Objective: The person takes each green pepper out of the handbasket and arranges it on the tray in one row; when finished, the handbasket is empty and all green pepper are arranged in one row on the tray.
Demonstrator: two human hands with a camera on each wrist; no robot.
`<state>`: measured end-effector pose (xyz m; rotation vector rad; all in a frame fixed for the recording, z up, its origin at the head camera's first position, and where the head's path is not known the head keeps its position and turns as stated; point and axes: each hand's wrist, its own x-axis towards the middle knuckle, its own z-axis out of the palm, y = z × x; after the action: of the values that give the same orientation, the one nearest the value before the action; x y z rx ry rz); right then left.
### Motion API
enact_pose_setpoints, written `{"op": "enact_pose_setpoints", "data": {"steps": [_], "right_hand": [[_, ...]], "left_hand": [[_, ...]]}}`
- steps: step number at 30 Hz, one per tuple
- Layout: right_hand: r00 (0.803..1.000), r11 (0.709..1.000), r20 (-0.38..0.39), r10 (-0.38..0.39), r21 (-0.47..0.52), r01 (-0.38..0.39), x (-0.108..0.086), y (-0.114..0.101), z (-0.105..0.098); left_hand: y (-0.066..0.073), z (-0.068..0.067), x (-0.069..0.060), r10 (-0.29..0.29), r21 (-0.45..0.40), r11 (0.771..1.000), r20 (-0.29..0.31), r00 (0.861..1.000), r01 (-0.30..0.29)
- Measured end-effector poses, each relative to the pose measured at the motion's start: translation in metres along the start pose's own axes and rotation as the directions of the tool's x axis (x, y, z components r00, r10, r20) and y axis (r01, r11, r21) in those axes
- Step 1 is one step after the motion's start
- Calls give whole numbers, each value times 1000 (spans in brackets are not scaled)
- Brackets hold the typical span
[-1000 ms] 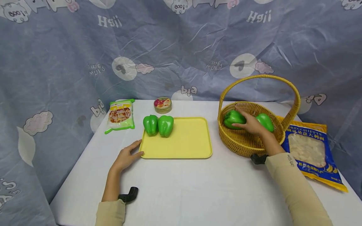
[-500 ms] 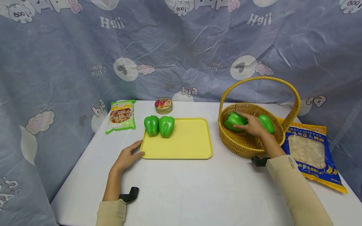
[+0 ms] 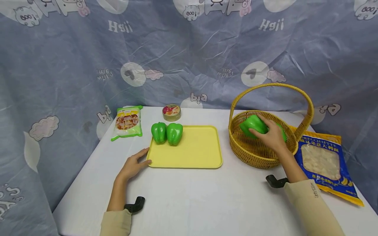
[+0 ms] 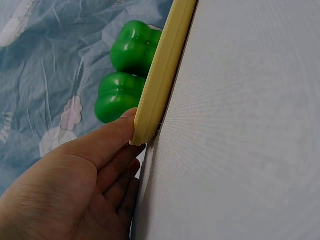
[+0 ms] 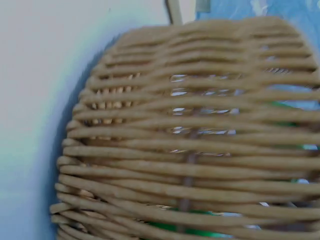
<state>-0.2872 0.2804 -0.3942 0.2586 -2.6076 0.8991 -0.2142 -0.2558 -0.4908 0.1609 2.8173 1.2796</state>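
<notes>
In the head view my right hand (image 3: 271, 133) grips a green bell pepper (image 3: 253, 127) inside the wicker basket (image 3: 251, 156), thumb on its near side. A second green pepper (image 3: 282, 131) in the basket is mostly hidden behind that hand. My left hand (image 3: 132, 166) touches the left edge of the yellow tray (image 3: 189, 157), its thumb at the near corner; the left wrist view has the thumb against the tray rim (image 4: 157, 90). Two more green peppers (image 3: 158, 132) stand side by side at the tray's far left. Only basket weave (image 5: 195, 135) fills most of the right wrist view.
A blue and yellow pasta bag (image 3: 323, 160) lies right of the basket, partly behind it. A round tin (image 3: 171, 112) stands beyond the tray, and a green-edged food packet (image 3: 128, 123) lies to its left. The basket's tall handle (image 3: 273, 85) arches overhead. A patterned curtain (image 3: 177, 42) hangs behind the table.
My right hand, gripping the pepper, has lifted slightly and shifted right within the basket. My left hand stays at the tray's edge. The head view has tilted up a little.
</notes>
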Motion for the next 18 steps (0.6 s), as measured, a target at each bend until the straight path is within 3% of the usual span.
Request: {"op": "enact_pose_setpoints", "data": {"steps": [5, 10, 13, 18], "right_hand": [[982, 998, -183, -54, 28, 60, -17, -17, -6], [920, 979, -356, -166, 53, 197, -31, -44, -1], [888, 961, -401, -226, 58, 270, -35, -65, 8], [870, 931, -412, -271, 118, 346, -33, -100, 31]], "left_hand": [[1, -1, -1, -4, 1, 1000, 0, 1000, 4], [2, -2, -1, -6, 5, 1000, 0, 1000, 6], [2, -2, -1, -8, -10, 1000, -3, 1000, 8], [2, -1, -1, -5, -16, 1000, 5, 1000, 6]]}}
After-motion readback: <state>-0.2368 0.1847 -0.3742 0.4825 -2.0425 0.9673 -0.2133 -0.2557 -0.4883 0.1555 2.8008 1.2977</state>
